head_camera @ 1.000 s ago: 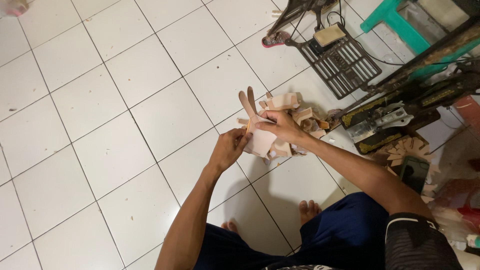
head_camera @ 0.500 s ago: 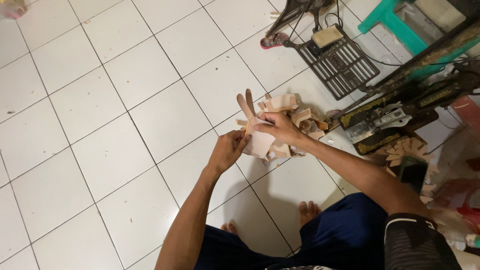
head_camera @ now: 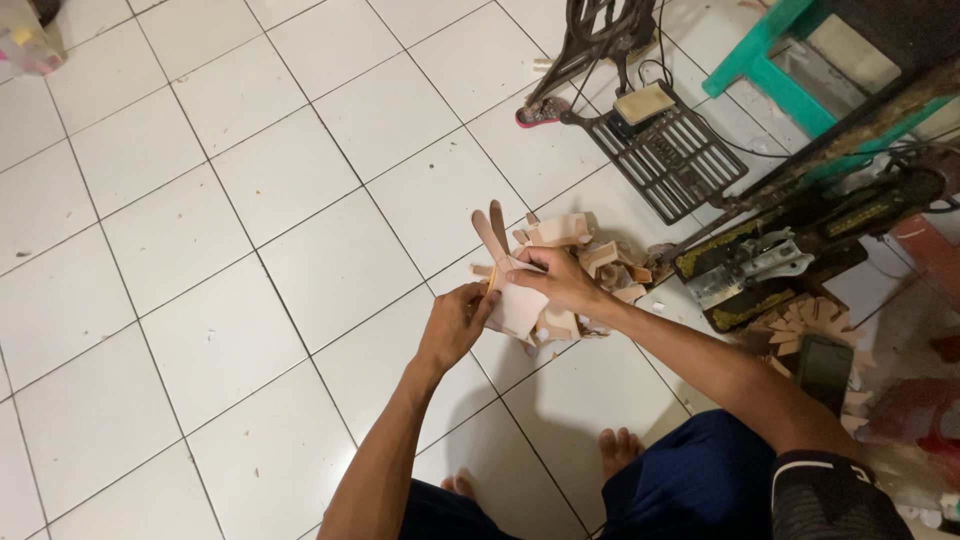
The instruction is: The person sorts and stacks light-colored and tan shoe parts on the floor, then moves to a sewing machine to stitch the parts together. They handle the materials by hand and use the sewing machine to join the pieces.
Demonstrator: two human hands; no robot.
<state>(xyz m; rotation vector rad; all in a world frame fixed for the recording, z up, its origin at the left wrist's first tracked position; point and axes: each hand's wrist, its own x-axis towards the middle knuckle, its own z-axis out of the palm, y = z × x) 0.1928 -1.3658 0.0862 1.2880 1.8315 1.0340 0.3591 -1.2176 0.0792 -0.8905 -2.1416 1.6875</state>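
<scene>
Down on the white tiled floor [head_camera: 200, 250], a person sits with both arms stretched forward over a pale tan cut-out piece [head_camera: 508, 290], which looks like leather or stiff card, with two long finger-like strips sticking up at its far end. The left hand [head_camera: 455, 325] is closed on the near left edge of that piece, thumb and fingers pinching it. The right hand [head_camera: 560, 280] lies across the top of the same piece, fingers curled and pressing down on it, so both hands grip the one cut-out between them.

Just beyond and to the right of the cut-out, touching it, sits a loose heap of similar tan pieces [head_camera: 590, 260]. Further from the cut-out, up and to the right, stands a black metal treadle pedal [head_camera: 670, 160] with a small beige block on it, and behind that the dark iron legs of a sewing machine stand [head_camera: 600, 40]. To the right of the heap a sewing machine head [head_camera: 780, 250] lies tilted on its side, dark with gold trim. Near it, lower right of the cut-out, is a dark phone [head_camera: 825, 370] among more tan offcuts. A green stool leg [head_camera: 760, 55] shows well off at the top right. The person's bare toes [head_camera: 620, 445] rest on the floor below the cut-out.
</scene>
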